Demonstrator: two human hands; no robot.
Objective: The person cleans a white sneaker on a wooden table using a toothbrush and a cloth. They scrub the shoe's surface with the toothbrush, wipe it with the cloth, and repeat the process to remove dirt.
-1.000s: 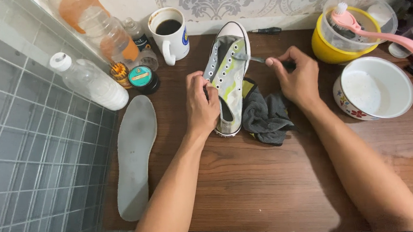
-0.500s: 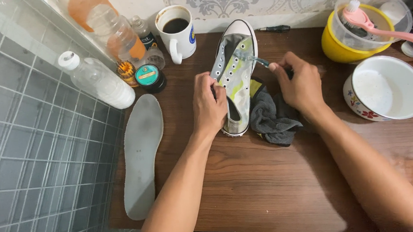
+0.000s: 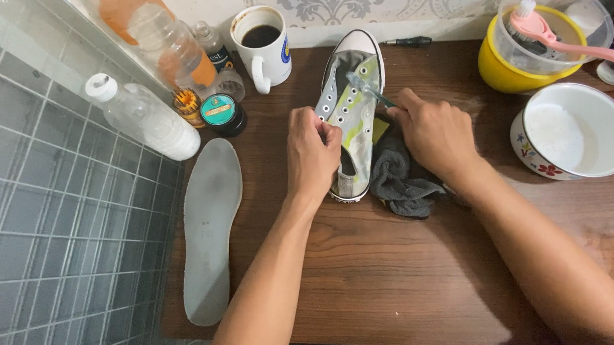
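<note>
Left hand (image 3: pixel 311 154): fingers closed on the side wall of the grey and white canvas sneaker with a white rubber toe cap (image 3: pixel 352 112), pinching it near the eyelets; it steadies the shoe against the brown wooden tabletop (image 3: pixel 372 276)
Right hand (image 3: pixel 434 131): fingers wrapped round the handle of a small grey toothbrush (image 3: pixel 366 89); the bristle head rests on the sneaker's tongue, toward the toe
Sneaker: lies unlaced at the middle of the tabletop, toe pointing away from the person, heel nearest them; it sits between the two hands
Cloth: a crumpled dark grey rag (image 3: pixel 401 177) lies just beside the sneaker's right side, partly under the right hand
Insole: a long pale grey insole (image 3: pixel 211 226) lies flat at the table's left edge, well apart from the sneaker
Left back corner: a white mug of dark liquid (image 3: pixel 263 42); a clear plastic bottle with a white cap (image 3: pixel 143 119) lying tilted; a small round tin with a teal lid (image 3: pixel 221 111)
Right side: a white enamel bowl with a flower pattern (image 3: pixel 574 132) holding milky liquid; behind it a yellow bowl (image 3: pixel 508 68) with a pink-handled brush (image 3: pixel 571 35) laid across it
Back edge: a small black-handled screwdriver (image 3: pixel 406 42) by the patterned wall
</note>
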